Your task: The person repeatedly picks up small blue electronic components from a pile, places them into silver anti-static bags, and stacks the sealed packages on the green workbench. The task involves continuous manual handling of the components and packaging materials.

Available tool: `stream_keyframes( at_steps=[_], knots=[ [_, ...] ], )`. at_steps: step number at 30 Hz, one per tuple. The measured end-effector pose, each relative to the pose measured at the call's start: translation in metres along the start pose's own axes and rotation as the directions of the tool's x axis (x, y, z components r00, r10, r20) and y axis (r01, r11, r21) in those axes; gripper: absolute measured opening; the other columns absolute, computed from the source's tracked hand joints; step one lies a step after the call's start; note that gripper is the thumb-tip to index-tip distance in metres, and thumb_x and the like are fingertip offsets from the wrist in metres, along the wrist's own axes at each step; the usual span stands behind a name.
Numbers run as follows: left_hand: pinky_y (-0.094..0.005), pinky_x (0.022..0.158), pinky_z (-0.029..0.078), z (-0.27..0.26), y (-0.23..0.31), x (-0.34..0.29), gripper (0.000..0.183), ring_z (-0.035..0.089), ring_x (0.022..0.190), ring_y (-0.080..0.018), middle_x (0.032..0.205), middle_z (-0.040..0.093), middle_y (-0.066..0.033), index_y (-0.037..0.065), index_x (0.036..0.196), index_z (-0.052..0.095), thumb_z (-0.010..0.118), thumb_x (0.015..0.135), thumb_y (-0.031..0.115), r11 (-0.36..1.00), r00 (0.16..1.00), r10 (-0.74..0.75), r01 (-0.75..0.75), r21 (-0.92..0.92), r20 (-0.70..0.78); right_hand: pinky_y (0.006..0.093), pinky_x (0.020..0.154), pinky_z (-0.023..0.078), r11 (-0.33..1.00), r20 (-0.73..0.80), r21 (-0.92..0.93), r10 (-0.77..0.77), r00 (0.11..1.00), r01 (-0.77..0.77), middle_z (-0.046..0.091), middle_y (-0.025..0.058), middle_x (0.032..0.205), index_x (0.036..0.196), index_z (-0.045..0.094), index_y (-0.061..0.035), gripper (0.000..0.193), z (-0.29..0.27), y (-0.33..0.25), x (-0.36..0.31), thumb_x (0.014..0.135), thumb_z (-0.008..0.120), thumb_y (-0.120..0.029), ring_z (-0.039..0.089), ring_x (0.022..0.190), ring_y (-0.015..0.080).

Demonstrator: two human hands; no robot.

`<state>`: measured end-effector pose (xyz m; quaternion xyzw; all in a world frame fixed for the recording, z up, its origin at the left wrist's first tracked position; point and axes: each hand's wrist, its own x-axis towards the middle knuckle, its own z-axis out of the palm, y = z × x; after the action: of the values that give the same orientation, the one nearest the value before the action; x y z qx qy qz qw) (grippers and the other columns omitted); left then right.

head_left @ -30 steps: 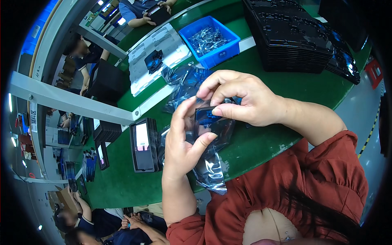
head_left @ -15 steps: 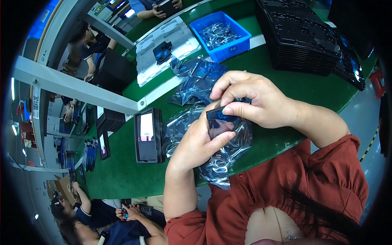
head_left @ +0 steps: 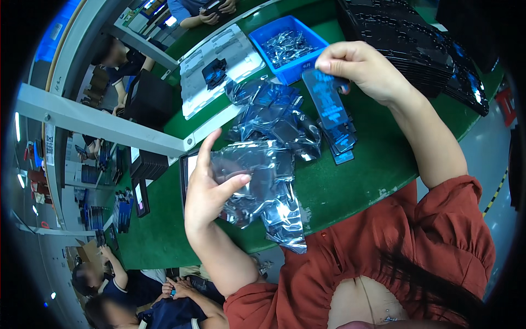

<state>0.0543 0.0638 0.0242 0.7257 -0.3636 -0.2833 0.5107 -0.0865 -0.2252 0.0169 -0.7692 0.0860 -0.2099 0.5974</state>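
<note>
My right hand (head_left: pixel 359 71) pinches the top end of a thin dark rectangular panel (head_left: pixel 324 101) with pale blue printing. The panel hangs tilted over a loose pile of similar panels (head_left: pixel 343 143) on the green table. My left hand (head_left: pixel 207 194) grips a clear plastic bag (head_left: pixel 246 159), thumb on top and the other fingers partly hidden by the film. Its index finger points up. More crumpled clear bags with dark pieces in them (head_left: pixel 268 112) lie just beyond, between my two hands.
A blue bin (head_left: pixel 285 68) of small wrapped parts stands at the back. Left of it lies a white tray (head_left: pixel 192 93) with dark pieces. Stacked black trays (head_left: pixel 394 49) fill the back right. A metal frame bar (head_left: pixel 104 118) crosses the left. Other people sit around the table.
My hands have moved apart. The right one has carried a dark panel away to the upper right, uncovering the pile of panels. My left hand has shifted left with the plastic bag.
</note>
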Motion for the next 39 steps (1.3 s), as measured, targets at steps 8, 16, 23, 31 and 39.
stream_keyframes(
  at_steps=[8,16,23,31,39],
  knots=[
    [-0.0285,0.074,0.049,0.020,-0.004,0.005,0.080,0.062,0.082,-0.0144,0.091,0.065,-0.0106,0.007,0.141,0.031,0.075,0.074,0.008,0.993,0.999,0.029,-0.032,0.110,0.033,0.0375,0.068,0.048,0.686,0.214,-0.723,0.113,0.970,0.080,0.062,0.0125,0.072,0.077,0.064,0.0011,0.019,-0.001,0.026,-0.005,0.082,0.064,-0.017,0.059,0.068,0.0268],
    [-0.0308,0.071,0.047,0.011,-0.022,-0.011,0.084,0.056,0.082,-0.0180,0.102,0.058,-0.0113,0.005,0.135,0.042,0.082,0.062,0.018,0.759,0.964,0.153,0.027,0.651,-0.218,0.0405,0.080,0.047,0.554,0.184,-0.769,-0.287,0.940,0.319,0.060,0.0132,0.087,0.080,0.064,-0.0018,0.019,0.022,0.022,-0.017,0.075,0.068,-0.020,0.059,0.088,0.0302],
    [-0.0460,0.101,0.034,-0.028,-0.061,-0.035,0.053,0.044,0.121,-0.0368,0.130,0.047,-0.0205,0.004,0.128,0.049,0.065,0.083,0.028,0.445,0.901,0.258,0.211,0.870,-0.350,0.0417,0.094,0.042,0.526,0.609,-0.386,-0.472,0.638,0.758,0.054,0.0165,0.121,0.114,0.058,-0.0048,0.050,0.083,0.012,-0.049,0.072,0.071,-0.029,0.051,0.114,0.0335],
    [-0.0474,0.101,0.034,-0.084,-0.108,-0.038,0.045,0.045,0.122,-0.0343,0.132,0.047,-0.0177,0.009,0.129,0.050,0.059,0.087,0.022,0.364,0.880,0.222,0.326,0.872,-0.421,0.0568,0.103,0.030,0.477,0.796,-0.408,-0.232,0.560,0.778,0.034,0.0239,0.141,0.141,0.035,-0.0127,0.070,0.150,0.038,-0.043,0.086,0.055,-0.050,0.032,0.130,0.0451],
    [-0.0451,0.100,0.037,-0.082,-0.096,-0.027,0.046,0.047,0.120,-0.0370,0.129,0.050,-0.0197,0.004,0.125,0.052,0.064,0.082,0.016,0.341,0.787,0.487,0.228,0.912,-0.379,0.0556,0.104,0.030,0.467,0.784,-0.451,-0.201,0.587,0.761,0.042,0.0230,0.135,0.138,0.039,-0.0073,0.064,0.187,0.036,-0.020,0.089,0.052,-0.046,0.037,0.127,0.0427]
  ],
)
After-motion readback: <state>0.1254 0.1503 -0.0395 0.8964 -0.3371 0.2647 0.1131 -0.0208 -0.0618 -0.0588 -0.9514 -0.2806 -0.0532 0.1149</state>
